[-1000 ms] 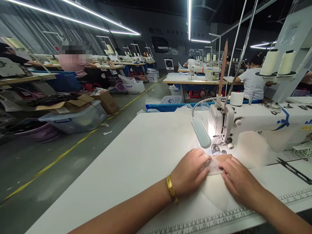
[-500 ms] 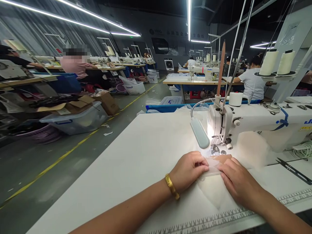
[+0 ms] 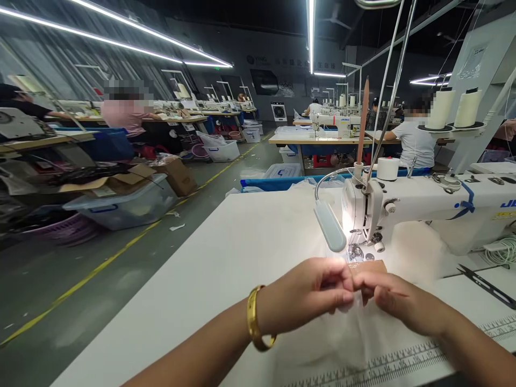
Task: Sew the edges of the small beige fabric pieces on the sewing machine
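My left hand (image 3: 312, 293), with a gold bangle (image 3: 252, 317) at the wrist, is closed in a pinch on sheer white fabric (image 3: 342, 338). My right hand (image 3: 397, 301) meets it fingertip to fingertip, its fingers bent over the same fabric; their exact grip is partly hidden. The fabric hangs below both hands over the white tabletop. Just behind the fingers, a tan piece (image 3: 371, 266) lies in front of the presser foot (image 3: 355, 252) of a white sewing machine (image 3: 419, 201).
A grey-green lamp (image 3: 330, 226) hangs left of the needle. Black thread snips (image 3: 487, 287) lie at the right. A ruler strip (image 3: 387, 368) runs along the front edge. Thread cones (image 3: 441, 110) stand behind the machine. Several people work at other tables; boxes line the aisle.
Both hands have lifted a little off the table and drawn together until the fingertips meet. My left hand has turned, and the fabric now hangs down from the fingers. The view has tilted slightly.
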A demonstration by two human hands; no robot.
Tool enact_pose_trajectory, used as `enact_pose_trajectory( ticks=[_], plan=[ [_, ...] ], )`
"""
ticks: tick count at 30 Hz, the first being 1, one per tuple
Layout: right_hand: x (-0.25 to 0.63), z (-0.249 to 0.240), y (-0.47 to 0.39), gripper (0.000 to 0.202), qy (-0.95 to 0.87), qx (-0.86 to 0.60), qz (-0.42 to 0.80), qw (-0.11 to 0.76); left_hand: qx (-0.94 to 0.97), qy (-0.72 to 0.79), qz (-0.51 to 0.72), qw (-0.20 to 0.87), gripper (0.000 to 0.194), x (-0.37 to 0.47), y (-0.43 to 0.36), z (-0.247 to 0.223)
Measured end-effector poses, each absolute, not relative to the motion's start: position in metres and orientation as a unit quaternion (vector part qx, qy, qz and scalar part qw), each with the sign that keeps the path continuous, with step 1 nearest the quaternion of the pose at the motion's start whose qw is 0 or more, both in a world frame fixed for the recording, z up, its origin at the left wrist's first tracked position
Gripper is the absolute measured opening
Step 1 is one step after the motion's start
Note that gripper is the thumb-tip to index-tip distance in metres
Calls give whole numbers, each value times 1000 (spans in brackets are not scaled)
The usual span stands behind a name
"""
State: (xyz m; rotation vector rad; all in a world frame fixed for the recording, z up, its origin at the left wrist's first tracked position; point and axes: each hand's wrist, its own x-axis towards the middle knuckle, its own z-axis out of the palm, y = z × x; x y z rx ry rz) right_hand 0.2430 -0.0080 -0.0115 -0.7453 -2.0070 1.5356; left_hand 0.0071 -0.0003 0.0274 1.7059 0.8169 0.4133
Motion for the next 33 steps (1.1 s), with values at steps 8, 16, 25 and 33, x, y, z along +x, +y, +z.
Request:
enact_pose_trajectory(
  ticks=[8, 16, 25, 33],
  plan=[
    [218, -52, 6, 31, -673, -399, 516, 350, 666, 441, 245, 549, 30, -3, 22, 1],
    [218, -59, 5, 24, -651, -419, 516, 367, 690, 446, 242, 516, 35, 2, 21, -1],
    [219, -58, 5, 28, -624, -404, 544, 389, 658, 463, 256, 536, 41, -3, 23, -2],
    [219, -54, 5, 22, -639, -406, 517, 399, 649, 476, 261, 532, 39, 0, 21, 0]
  ],
)
